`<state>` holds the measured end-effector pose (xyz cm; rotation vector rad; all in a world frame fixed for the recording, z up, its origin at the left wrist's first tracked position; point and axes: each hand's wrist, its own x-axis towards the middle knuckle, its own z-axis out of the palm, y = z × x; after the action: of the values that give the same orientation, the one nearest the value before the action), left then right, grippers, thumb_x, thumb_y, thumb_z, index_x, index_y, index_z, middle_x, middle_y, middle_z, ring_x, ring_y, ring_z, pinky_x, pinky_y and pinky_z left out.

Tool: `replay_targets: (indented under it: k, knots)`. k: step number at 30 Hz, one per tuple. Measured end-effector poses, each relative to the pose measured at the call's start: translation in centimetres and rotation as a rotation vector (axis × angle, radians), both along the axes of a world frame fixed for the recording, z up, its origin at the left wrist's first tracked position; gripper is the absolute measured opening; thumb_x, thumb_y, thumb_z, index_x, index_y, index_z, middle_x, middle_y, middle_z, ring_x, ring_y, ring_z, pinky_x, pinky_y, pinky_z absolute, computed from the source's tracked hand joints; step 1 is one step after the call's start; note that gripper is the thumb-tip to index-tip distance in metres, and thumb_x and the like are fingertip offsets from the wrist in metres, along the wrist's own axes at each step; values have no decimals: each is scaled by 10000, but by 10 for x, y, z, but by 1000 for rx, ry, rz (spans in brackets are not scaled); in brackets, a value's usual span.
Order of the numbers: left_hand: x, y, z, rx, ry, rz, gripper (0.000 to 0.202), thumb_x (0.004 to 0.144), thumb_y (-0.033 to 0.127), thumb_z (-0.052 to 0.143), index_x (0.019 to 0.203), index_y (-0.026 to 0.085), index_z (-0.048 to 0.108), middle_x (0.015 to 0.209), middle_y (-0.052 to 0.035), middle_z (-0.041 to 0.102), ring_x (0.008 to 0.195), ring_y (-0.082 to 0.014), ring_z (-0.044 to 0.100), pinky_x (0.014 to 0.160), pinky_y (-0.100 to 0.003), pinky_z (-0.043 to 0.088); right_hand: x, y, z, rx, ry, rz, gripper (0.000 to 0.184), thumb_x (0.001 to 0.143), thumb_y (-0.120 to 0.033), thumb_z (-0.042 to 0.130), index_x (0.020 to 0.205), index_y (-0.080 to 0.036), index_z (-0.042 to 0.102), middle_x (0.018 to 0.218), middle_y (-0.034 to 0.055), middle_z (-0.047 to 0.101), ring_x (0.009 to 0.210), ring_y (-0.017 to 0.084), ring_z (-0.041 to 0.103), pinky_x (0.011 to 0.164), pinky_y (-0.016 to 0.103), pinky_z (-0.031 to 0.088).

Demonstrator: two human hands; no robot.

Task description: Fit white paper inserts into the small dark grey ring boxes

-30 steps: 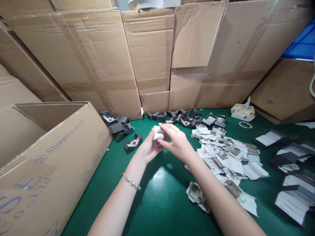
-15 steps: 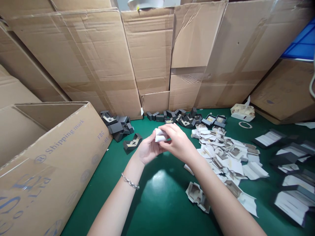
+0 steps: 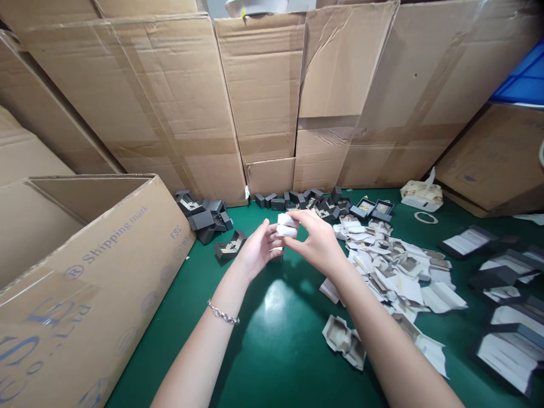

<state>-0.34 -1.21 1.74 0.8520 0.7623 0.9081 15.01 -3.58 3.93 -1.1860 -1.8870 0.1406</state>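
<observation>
A small white folded card piece (image 3: pixel 287 226) is pinched between the thumb and fingers of my right hand (image 3: pixel 317 238), above the green tabletop. My left hand (image 3: pixel 258 249) is palm up just left of it, the thumb raised and the fingers spread; the fingertips are at the card's left side, perhaps touching it. A small pale edge shows below the left fingers, too hidden to make out. Left of my left hand lies an open black box (image 3: pixel 230 247) with a light insert. To the right spreads a heap of torn white card inserts (image 3: pixel 399 272).
Small black boxes (image 3: pixel 278 204) line the back and cluster (image 3: pixel 208 220) at the left. A large carton (image 3: pixel 140 255) stands on the left, and cardboard walls (image 3: pixel 259 85) close the back. A tissue pack (image 3: pixel 421 195), a white ring (image 3: pixel 425 217) and black trays (image 3: pixel 505 351) are on the right.
The white card piece has moved slightly up and right with my right hand. My left thumb has come off it, and the left fingers have spread. The view has shifted slightly.
</observation>
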Motion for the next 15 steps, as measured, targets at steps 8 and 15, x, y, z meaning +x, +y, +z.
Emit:
replay_targets:
  k: [8,15]
  knots:
    - [-5,-8,-18,365,983,242,932,476,533,765,1301,221,464,1320,-170,419,1282,-436,278,911,-371,315,10,14,-6,-290,590,-131,349,637,-322,693,950,-178,636,926,57,687,847,211,625,795,373,493]
    - [-1,4,-44,309,1054,169,1039,599,432,701,1429,81,185,1265,-249,487,1187,-395,449,845,-336,353,12,16,-3,-687,1309,210,248,652,-313,715,854,-183,652,874,45,718,818,175,673,780,308,531]
